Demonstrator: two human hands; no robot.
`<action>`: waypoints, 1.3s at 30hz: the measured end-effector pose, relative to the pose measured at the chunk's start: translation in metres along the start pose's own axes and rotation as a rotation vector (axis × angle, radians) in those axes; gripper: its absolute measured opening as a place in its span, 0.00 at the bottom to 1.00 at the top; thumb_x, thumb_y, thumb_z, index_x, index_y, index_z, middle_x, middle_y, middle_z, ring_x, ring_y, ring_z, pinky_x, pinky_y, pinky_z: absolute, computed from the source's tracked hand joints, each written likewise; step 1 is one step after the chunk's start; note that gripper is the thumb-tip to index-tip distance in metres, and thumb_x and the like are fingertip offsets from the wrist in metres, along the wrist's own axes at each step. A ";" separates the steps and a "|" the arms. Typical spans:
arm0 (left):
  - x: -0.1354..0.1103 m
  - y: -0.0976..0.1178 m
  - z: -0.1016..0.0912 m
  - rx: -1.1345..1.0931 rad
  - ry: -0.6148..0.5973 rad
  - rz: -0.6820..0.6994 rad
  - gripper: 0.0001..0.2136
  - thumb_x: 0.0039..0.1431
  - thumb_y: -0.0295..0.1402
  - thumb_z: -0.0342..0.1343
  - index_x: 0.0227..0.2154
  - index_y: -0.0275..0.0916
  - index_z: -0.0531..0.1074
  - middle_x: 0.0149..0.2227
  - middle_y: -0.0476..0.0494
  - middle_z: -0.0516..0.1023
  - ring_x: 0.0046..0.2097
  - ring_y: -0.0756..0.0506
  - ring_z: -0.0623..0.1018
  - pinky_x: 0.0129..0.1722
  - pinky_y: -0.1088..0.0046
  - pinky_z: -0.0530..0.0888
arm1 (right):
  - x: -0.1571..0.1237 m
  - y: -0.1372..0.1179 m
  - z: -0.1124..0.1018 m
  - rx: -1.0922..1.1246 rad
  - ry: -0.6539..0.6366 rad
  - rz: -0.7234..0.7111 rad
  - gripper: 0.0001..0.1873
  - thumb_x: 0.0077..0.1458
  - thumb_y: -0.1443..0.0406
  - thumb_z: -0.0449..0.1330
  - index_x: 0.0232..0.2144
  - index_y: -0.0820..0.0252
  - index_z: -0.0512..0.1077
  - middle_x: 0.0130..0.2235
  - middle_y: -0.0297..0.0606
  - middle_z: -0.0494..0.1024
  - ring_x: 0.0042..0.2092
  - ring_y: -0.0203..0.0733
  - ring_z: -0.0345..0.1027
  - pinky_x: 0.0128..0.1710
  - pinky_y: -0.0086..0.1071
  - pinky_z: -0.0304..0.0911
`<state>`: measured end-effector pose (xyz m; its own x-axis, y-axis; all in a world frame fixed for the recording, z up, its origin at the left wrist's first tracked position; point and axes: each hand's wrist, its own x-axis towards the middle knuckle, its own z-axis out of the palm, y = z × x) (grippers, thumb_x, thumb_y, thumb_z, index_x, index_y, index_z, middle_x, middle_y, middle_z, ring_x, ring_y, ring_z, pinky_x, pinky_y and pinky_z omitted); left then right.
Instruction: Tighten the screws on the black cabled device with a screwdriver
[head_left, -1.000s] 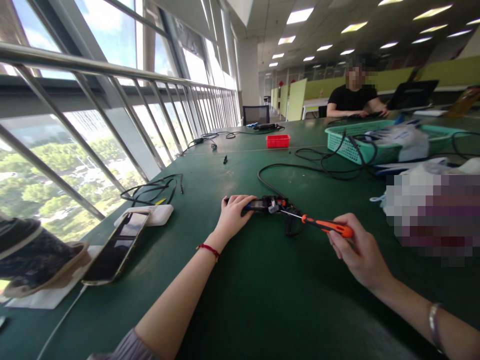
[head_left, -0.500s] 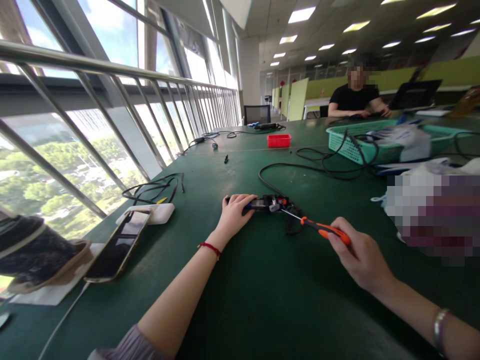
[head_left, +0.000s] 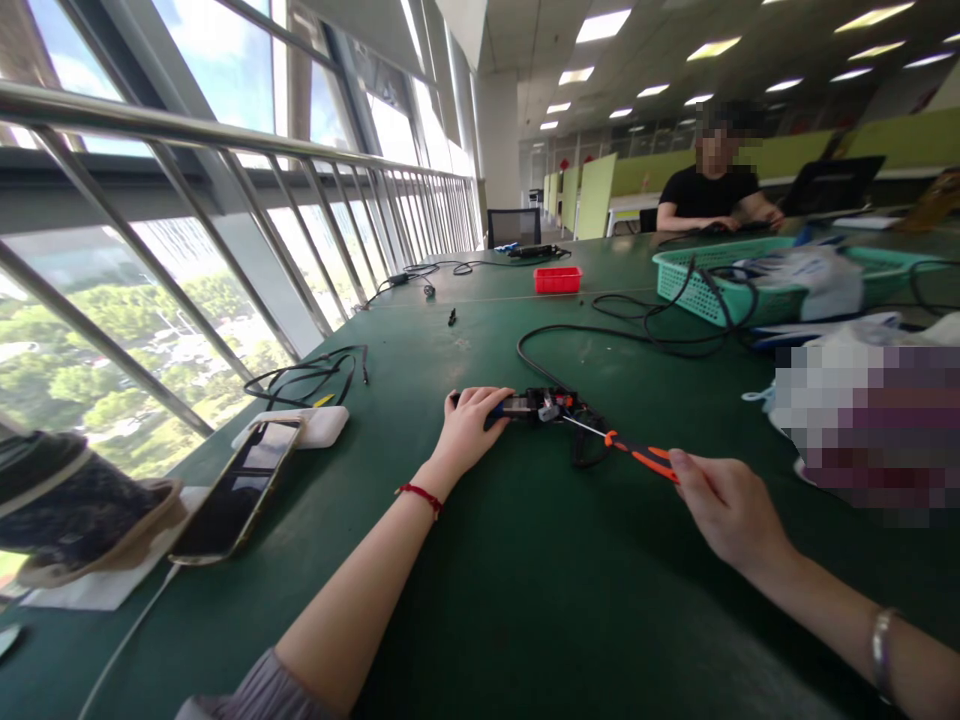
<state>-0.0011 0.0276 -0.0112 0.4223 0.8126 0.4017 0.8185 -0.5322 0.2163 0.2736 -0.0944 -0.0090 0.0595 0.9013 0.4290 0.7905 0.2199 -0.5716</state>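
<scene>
My left hand (head_left: 471, 425) is wrapped round one end of a dark corded device (head_left: 529, 405) lying on the green table. Small grey, black and red parts show at the device's right end, with a black loop (head_left: 592, 445) beside it. Between the fingers and thumb of my right hand (head_left: 727, 505) is the handle end of an orange and black screwdriver (head_left: 641, 455). Its thin metal shaft points left, and the tip meets or lies very close to the device's right end; the exact contact is too small to make out.
A phone (head_left: 236, 490) leans on a white block (head_left: 322, 427) at left, by a dark cup (head_left: 67, 500). Ahead are a red tray (head_left: 558, 281) and a green basket (head_left: 697, 290). Plastic bags (head_left: 862, 420) lie at right. A person (head_left: 712, 190) sits across the table.
My right hand has shifted slightly right and now grips farther back on the screwdriver handle. My left hand and the device stay in place.
</scene>
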 end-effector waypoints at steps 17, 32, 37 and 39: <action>0.000 0.001 -0.001 0.008 -0.008 -0.008 0.17 0.61 0.34 0.51 0.53 0.48 0.66 0.54 0.47 0.72 0.56 0.41 0.66 0.59 0.51 0.55 | -0.003 -0.005 0.003 0.123 0.058 -0.123 0.11 0.56 0.56 0.53 0.27 0.56 0.62 0.19 0.28 0.65 0.18 0.34 0.59 0.18 0.27 0.55; 0.000 0.001 -0.002 0.011 -0.009 -0.011 0.17 0.62 0.34 0.51 0.53 0.48 0.66 0.54 0.46 0.72 0.56 0.41 0.66 0.59 0.51 0.55 | -0.004 -0.005 0.004 0.138 -0.003 -0.142 0.10 0.56 0.57 0.54 0.27 0.55 0.62 0.19 0.28 0.66 0.19 0.34 0.61 0.19 0.26 0.56; 0.000 0.001 -0.002 0.014 -0.011 -0.009 0.17 0.62 0.34 0.51 0.54 0.48 0.65 0.54 0.46 0.72 0.56 0.41 0.66 0.59 0.51 0.55 | -0.001 -0.006 0.002 0.100 -0.093 -0.147 0.20 0.57 0.53 0.51 0.18 0.54 0.57 0.14 0.27 0.59 0.15 0.32 0.55 0.16 0.27 0.51; 0.000 0.001 -0.002 0.013 -0.015 -0.011 0.17 0.62 0.34 0.51 0.54 0.48 0.65 0.54 0.46 0.72 0.56 0.41 0.66 0.58 0.51 0.55 | -0.001 -0.006 0.002 0.129 -0.098 -0.122 0.18 0.57 0.53 0.51 0.20 0.55 0.59 0.15 0.27 0.61 0.16 0.32 0.56 0.16 0.27 0.52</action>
<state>-0.0011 0.0261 -0.0091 0.4189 0.8219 0.3860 0.8282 -0.5201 0.2087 0.2675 -0.0964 -0.0070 -0.0961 0.8957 0.4341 0.7032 0.3697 -0.6073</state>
